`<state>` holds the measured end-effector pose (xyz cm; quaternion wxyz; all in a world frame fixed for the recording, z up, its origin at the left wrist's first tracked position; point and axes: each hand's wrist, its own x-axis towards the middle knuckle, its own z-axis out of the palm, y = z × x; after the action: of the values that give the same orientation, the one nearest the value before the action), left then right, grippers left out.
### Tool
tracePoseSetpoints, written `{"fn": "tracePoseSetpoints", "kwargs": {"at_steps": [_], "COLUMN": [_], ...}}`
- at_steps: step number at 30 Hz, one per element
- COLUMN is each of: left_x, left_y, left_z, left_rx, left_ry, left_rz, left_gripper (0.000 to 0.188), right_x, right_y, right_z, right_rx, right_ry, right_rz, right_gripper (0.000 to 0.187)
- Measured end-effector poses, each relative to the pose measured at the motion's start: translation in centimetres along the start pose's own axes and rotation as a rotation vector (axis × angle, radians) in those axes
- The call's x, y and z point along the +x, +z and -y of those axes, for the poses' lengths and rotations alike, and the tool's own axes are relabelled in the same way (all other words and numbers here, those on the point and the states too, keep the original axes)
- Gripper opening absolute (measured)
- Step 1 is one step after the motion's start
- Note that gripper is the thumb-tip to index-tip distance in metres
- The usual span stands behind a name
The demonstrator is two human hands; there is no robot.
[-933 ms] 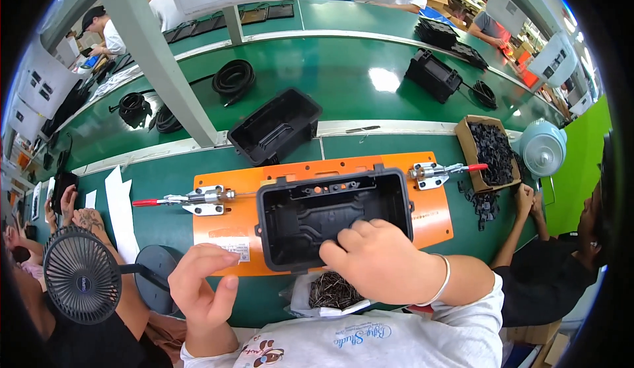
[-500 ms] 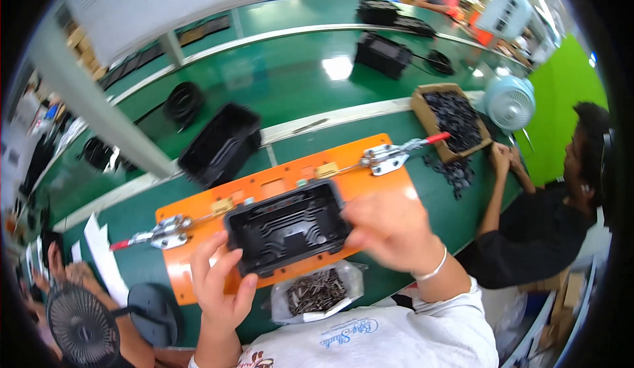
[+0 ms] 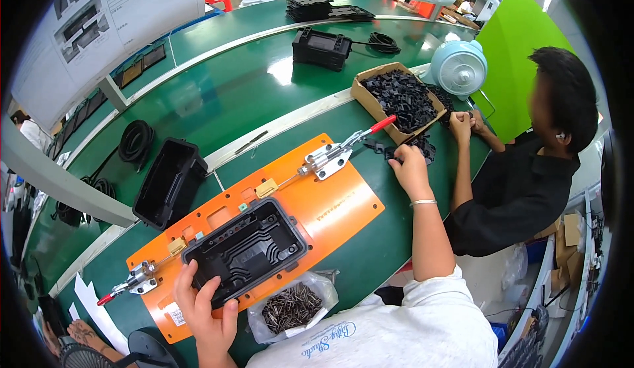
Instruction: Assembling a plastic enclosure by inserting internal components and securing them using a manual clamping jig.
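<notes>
"What could be going wrong?"

"At lower left, my left hand [image 3: 210, 322] could be nudging the lidless black rectangular plastic box [image 3: 249, 246] askew on the flat orange plate [image 3: 347, 203], by pressing its end unevenly. Right of centre, the small loose black plastic pieces [image 3: 424, 145] are lying jumbled, so I could be picking up two."

"And your fingers?"

"Left ones are resting well spread at the box's left end, gripping nothing. My right hand's [image 3: 413, 171] are bending in over the pieces; I can't tell whether they're pinching one."
</notes>
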<state>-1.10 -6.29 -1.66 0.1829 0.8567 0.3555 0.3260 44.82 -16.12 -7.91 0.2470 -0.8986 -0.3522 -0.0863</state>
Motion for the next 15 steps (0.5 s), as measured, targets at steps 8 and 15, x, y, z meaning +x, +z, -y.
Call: {"fn": "tracePoseSetpoints", "kwargs": {"at_steps": [8, 15], "left_x": [0.1, 0.0], "left_y": [0.0, -0.2], "left_z": [0.1, 0.0], "left_rx": [-0.020, -0.026], "left_ry": [0.011, 0.003], "left_rz": [-0.006, -0.005], "left_gripper": [0.034, 0.034], "right_x": [0.6, 1.7], "right_y": [0.6, -2.5], "right_z": [0.6, 0.9], "right_rx": [0.364, 1.166], "right_ry": [-0.063, 0.467], "right_rz": [-0.007, 0.126], "right_gripper": [0.007, 0.019]}}
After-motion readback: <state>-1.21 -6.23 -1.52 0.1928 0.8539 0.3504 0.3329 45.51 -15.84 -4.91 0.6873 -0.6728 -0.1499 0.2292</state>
